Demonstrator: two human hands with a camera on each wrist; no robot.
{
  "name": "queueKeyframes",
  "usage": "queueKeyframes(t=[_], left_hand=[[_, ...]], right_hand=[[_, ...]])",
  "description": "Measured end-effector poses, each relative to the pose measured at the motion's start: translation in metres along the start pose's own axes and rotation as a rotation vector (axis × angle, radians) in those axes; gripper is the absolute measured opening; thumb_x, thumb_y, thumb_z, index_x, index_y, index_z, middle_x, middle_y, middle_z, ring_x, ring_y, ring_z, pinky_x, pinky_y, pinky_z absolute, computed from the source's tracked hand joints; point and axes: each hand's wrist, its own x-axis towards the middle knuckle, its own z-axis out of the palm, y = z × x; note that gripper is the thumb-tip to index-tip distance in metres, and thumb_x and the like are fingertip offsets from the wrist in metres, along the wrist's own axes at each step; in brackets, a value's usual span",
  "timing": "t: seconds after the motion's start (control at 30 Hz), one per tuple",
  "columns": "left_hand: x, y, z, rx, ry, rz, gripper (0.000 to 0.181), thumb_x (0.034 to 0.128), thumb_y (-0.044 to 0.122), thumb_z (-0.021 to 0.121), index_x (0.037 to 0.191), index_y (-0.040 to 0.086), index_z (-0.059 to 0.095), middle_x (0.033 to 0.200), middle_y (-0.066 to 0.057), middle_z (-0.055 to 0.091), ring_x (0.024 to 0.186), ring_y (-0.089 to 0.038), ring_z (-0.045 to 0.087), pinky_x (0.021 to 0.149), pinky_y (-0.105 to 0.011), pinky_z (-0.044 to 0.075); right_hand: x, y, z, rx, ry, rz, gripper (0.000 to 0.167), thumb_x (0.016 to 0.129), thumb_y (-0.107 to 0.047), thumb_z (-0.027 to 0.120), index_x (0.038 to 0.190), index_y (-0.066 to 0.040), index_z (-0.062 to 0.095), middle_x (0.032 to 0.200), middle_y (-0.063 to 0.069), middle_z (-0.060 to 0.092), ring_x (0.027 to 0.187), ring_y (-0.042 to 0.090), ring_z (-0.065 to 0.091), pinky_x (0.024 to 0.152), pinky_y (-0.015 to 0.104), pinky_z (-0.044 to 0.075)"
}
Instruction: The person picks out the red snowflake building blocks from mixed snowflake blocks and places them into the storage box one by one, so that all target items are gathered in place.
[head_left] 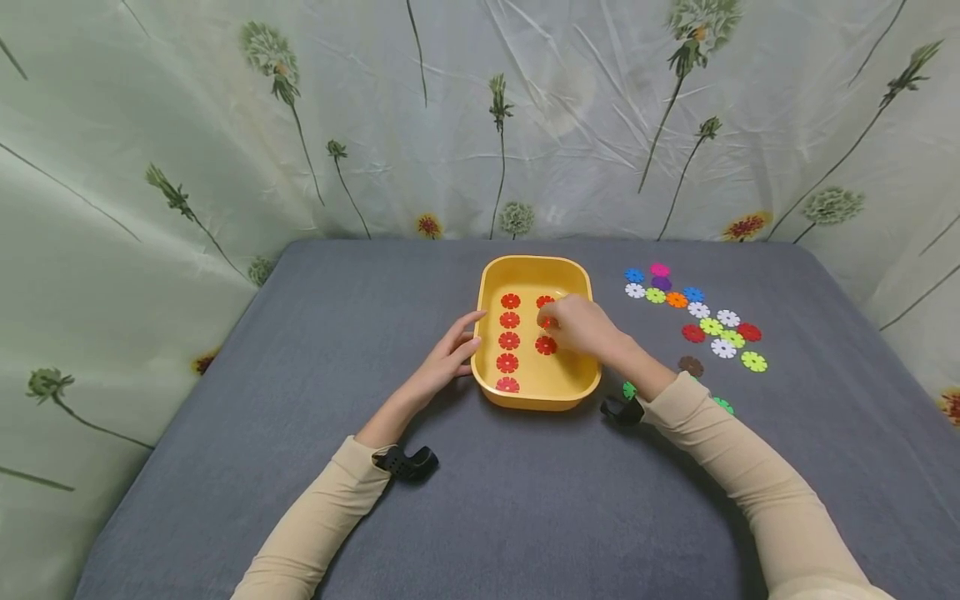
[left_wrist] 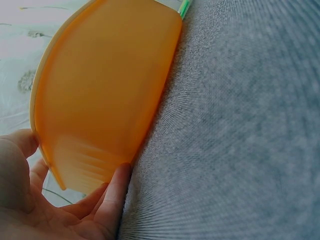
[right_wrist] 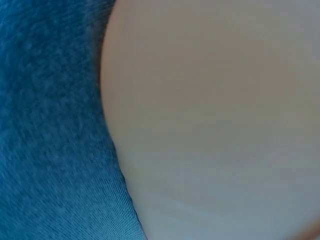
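Note:
A yellow plastic basin (head_left: 534,402) sits on the grey table. Inside it, red notched plastic discs (head_left: 507,363) form a column on the left and a shorter one on the right. My left hand (head_left: 447,350) rests against the basin's left side. In the left wrist view, its thumb touches the rim and other fingers lie along the outer wall (left_wrist: 110,75). Reaching in over the right rim, my right hand (head_left: 581,323) has curled fingers at a red disc in the right column, partly covering it. The right wrist view holds mostly a blurred pale surface (right_wrist: 215,115).
Loose notched discs of several colours lie right of the basin, among them orange (head_left: 677,300), pink (head_left: 660,270) and brown (head_left: 691,366). Green discs (head_left: 723,405) lie partly under my right forearm. A flowered cloth (head_left: 420,125) hangs behind the table (head_left: 360,333).

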Motion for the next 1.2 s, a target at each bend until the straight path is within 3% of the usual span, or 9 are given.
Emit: queueKeyframes(t=[0.13,0.47,0.83,1.0,1.2], left_hand=[[0.000,-0.001,0.000,-0.005,0.002,0.008,0.047,0.0997,0.034,0.042,0.144,0.039,0.025,0.142,-0.015,0.038,0.126,-0.032,0.048,0.099,-0.045,0.048],[0.001,0.001,-0.001,-0.014,-0.001,-0.013,0.049,0.1005,0.031,0.040,0.146,0.035,0.022,0.144,-0.017,0.035,0.129,-0.033,0.045,0.100,-0.047,0.047],[-0.015,0.027,0.003,-0.005,-0.020,-0.031,0.050,0.1015,0.024,0.038,0.149,0.025,0.020,0.145,-0.021,0.034,0.129,-0.035,0.044,0.101,-0.046,0.046],[-0.008,0.018,0.001,-0.012,-0.019,-0.025,0.050,0.1016,0.024,0.038,0.148,0.027,0.020,0.145,-0.021,0.033,0.130,-0.035,0.044,0.101,-0.046,0.046],[0.001,0.000,0.000,-0.008,-0.005,-0.017,0.049,0.1010,0.030,0.039,0.146,0.035,0.022,0.145,-0.016,0.035,0.129,-0.033,0.045,0.101,-0.046,0.046]], right_hand=[[-0.002,0.001,-0.004,0.071,0.040,0.007,0.013,0.082,-0.003,0.063,0.091,-0.006,0.072,0.088,0.007,0.072,0.076,0.019,0.058,0.065,0.030,0.049],[-0.005,0.004,-0.011,0.132,0.093,-0.017,0.015,0.083,-0.002,0.065,0.096,-0.003,0.071,0.088,0.011,0.071,0.078,0.021,0.063,0.068,0.033,0.053],[-0.012,0.009,-0.016,0.202,0.152,-0.016,0.017,0.083,-0.001,0.063,0.098,-0.001,0.071,0.086,0.012,0.072,0.073,0.020,0.064,0.058,0.025,0.049],[-0.015,0.013,-0.017,0.206,0.178,-0.012,0.017,0.084,-0.002,0.061,0.097,-0.002,0.071,0.082,0.012,0.071,0.066,0.018,0.058,0.056,0.022,0.043],[-0.021,0.018,-0.020,0.208,0.209,0.008,0.018,0.084,-0.003,0.061,0.099,-0.002,0.071,0.082,0.012,0.070,0.065,0.019,0.057,0.059,0.025,0.046]])
